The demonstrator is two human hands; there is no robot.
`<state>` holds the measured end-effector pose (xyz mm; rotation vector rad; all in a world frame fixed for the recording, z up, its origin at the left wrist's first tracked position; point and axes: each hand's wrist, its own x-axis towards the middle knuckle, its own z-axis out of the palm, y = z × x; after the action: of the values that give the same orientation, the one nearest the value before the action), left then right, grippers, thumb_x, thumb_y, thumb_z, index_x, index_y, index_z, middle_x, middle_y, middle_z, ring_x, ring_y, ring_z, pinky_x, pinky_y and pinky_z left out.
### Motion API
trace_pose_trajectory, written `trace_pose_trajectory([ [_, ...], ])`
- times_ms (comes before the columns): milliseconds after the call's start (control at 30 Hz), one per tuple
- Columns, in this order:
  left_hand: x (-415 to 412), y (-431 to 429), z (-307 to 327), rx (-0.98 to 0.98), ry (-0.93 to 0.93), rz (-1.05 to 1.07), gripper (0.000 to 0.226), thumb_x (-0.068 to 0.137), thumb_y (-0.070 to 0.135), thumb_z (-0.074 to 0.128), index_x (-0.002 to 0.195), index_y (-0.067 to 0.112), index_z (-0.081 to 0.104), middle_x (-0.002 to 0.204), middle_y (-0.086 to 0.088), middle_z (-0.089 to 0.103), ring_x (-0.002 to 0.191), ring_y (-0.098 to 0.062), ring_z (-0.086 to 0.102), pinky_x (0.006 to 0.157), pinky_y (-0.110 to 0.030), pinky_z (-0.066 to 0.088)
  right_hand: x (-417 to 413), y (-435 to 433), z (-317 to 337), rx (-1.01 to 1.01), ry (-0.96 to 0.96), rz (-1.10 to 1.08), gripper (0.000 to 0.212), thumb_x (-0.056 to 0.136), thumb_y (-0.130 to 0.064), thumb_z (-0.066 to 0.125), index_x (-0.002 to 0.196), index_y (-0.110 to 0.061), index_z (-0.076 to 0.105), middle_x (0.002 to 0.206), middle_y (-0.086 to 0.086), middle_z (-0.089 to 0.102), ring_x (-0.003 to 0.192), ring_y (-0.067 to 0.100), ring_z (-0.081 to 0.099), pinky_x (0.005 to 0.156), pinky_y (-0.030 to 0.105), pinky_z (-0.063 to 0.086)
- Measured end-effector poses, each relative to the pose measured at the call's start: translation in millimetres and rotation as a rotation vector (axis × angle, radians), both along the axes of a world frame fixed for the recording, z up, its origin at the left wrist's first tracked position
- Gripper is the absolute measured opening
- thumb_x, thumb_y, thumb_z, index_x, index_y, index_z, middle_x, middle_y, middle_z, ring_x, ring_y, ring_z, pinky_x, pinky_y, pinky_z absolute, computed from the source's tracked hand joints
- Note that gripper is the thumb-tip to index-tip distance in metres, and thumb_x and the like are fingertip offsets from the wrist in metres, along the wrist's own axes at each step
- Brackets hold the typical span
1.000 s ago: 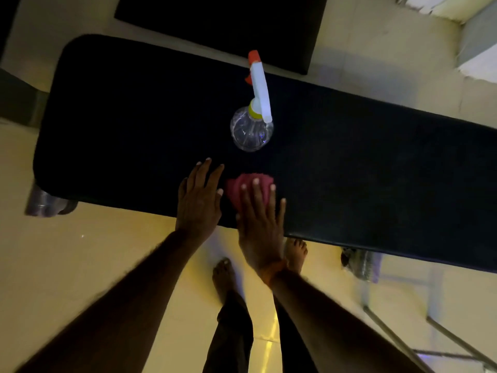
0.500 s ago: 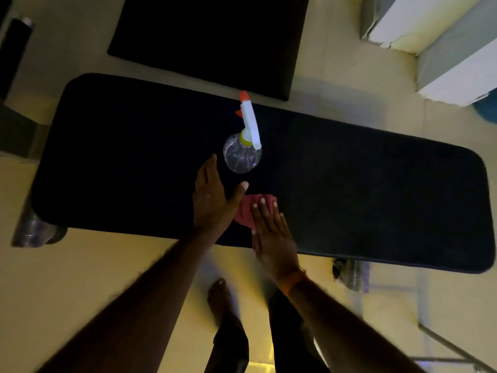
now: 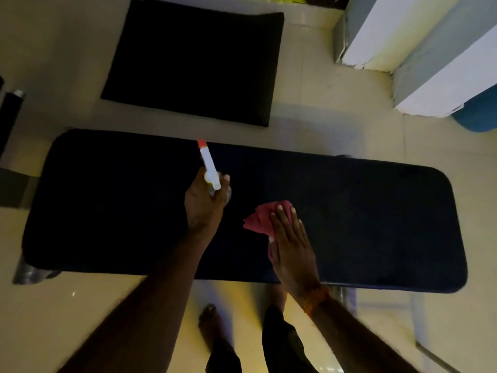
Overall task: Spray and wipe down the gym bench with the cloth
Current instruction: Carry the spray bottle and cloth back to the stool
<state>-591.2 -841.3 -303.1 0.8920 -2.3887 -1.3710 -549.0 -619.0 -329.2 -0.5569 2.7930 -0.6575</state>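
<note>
my left hand [image 3: 204, 208] grips the clear spray bottle [image 3: 209, 166]; my right hand [image 3: 291, 246] lies flat on the crumpled pink cloth [image 3: 259, 219] atop the padded black bench [image 3: 363, 219], pale tile floor [image 3: 322, 98] beyond.

Long black padded counter [image 3: 363, 211]: left hand [image 3: 203, 204] gripping clear spray bottle with white-and-orange nozzle [image 3: 209, 165]; right hand [image 3: 291, 247] flat on crumpled red cloth [image 3: 259, 220]. Cream tiled floor [image 3: 322, 103] below.

bench [image 3: 349, 224]: matt padding | cloth [image 3: 259, 218]: soft fabric | floor [image 3: 322, 98]: glossy tile
</note>
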Motion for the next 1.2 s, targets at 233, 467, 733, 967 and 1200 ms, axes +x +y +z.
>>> trace_pose_trajectory([
  [233,46,42,117,-0.033,0.024,-0.089,0.011,0.095,0.024,0.067,0.086,0.02,0.062,0.073,0.009,0.068,0.071,-0.004,0.067,0.06,-0.011,0.046,8,34,108,-0.032,-0.038,-0.074,0.06,0.107,-0.015,0.051,0.161,-0.01,0.025,0.17,0.005,0.013,0.16,0.029,0.01,0.129,0.053,0.022],
  [467,124,73,232,-0.015,0.089,-0.164,0.01,0.096,0.015,0.066,0.087,0.015,0.062,0.075,0.028,0.066,0.066,0.005,0.064,0.056,-0.005,0.045,65,66,221,-0.109,0.047,-0.127,0.055,0.11,-0.024,0.036,0.161,-0.009,0.025,0.171,0.009,0.016,0.16,0.029,0.009,0.128,0.054,0.022],
  [733,279,128,301,0.15,0.165,-0.343,0.009,0.097,0.012,0.065,0.091,0.005,0.061,0.079,-0.012,0.069,0.073,-0.025,0.07,0.067,-0.032,0.057,230,115,286,-0.122,0.236,-0.244,0.058,0.109,-0.028,0.036,0.163,-0.013,0.023,0.172,0.007,0.017,0.161,0.027,0.011,0.127,0.056,0.024],
  [967,408,168,326,0.134,0.078,-0.455,0.018,0.099,0.022,0.064,0.109,0.007,0.063,0.086,-0.013,0.071,0.076,-0.028,0.069,0.076,-0.046,0.06,376,152,336,-0.105,0.235,-0.337,0.057,0.107,-0.03,0.037,0.16,-0.008,0.031,0.17,0.009,0.022,0.16,0.029,0.016,0.125,0.054,0.027],
  [1200,465,224,335,0.159,0.156,-0.45,0.01,0.097,0.025,0.064,0.095,0.015,0.063,0.081,-0.007,0.07,0.076,-0.029,0.07,0.073,-0.051,0.059,440,207,362,-0.097,0.24,-0.387,0.06,0.105,-0.025,0.044,0.16,-0.01,0.028,0.171,0.008,0.018,0.16,0.028,0.014,0.126,0.055,0.025],
])
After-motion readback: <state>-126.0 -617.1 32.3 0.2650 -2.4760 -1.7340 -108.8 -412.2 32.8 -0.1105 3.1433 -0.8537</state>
